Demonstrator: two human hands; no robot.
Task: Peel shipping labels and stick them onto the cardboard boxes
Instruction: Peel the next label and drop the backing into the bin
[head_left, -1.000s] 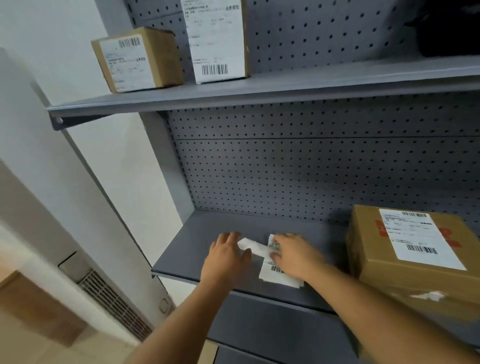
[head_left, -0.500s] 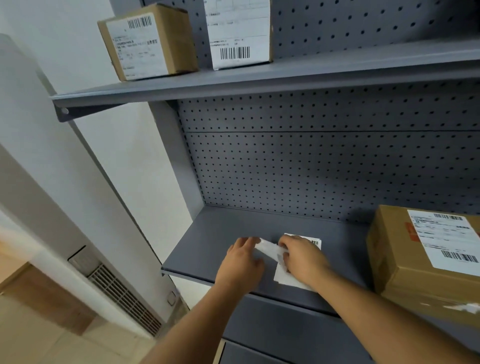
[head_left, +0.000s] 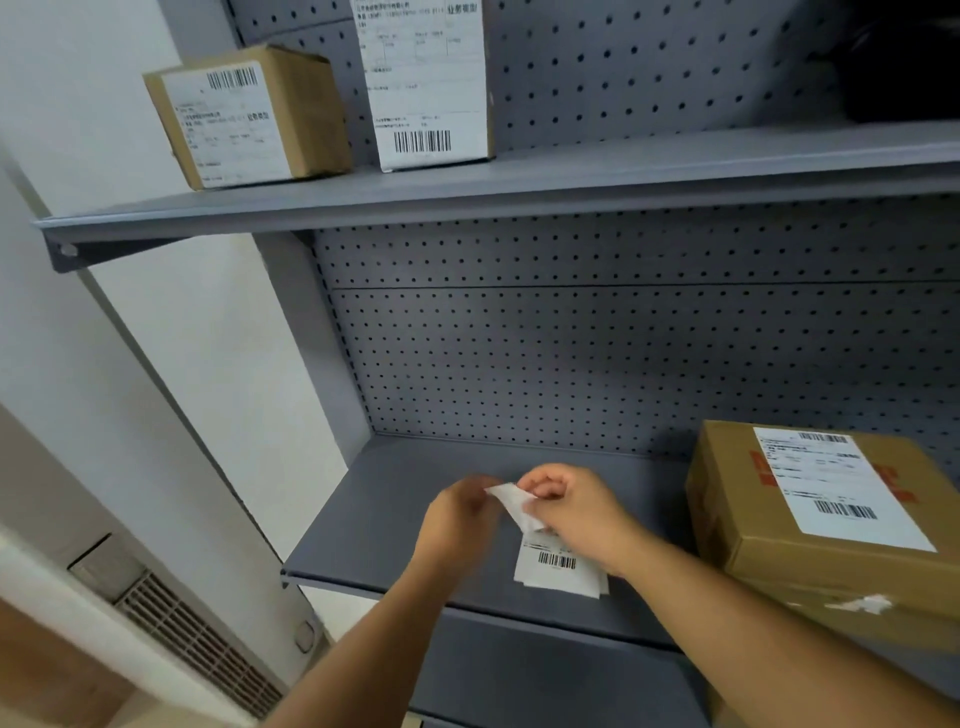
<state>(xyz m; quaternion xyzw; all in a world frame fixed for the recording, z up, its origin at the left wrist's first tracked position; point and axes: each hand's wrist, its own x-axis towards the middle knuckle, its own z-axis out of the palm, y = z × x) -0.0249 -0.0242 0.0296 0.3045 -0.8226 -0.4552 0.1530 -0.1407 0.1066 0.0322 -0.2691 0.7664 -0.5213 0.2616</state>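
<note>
A small stack of white shipping labels (head_left: 558, 569) with a barcode lies near the front of the grey lower shelf (head_left: 395, 514). Just above the stack, both hands pinch one white label sheet (head_left: 514, 501): my left hand (head_left: 460, 519) grips its left end, my right hand (head_left: 576, 506) its right end, and the sheet curls between them. A large cardboard box (head_left: 810, 525) bearing a white label stands on the same shelf to the right. Two smaller labelled boxes (head_left: 249, 117) (head_left: 428, 83) sit on the upper shelf.
The grey upper shelf (head_left: 571, 182) juts out overhead, and a perforated grey back panel (head_left: 623, 353) closes the bay. A white wall with a floor-level vent (head_left: 192, 639) runs along the left. A dark object (head_left: 904, 62) sits at the upper right.
Both hands have lifted off the shelf with one label sheet between them, uncovering the barcode on the stack below. The camera view has shifted slightly.
</note>
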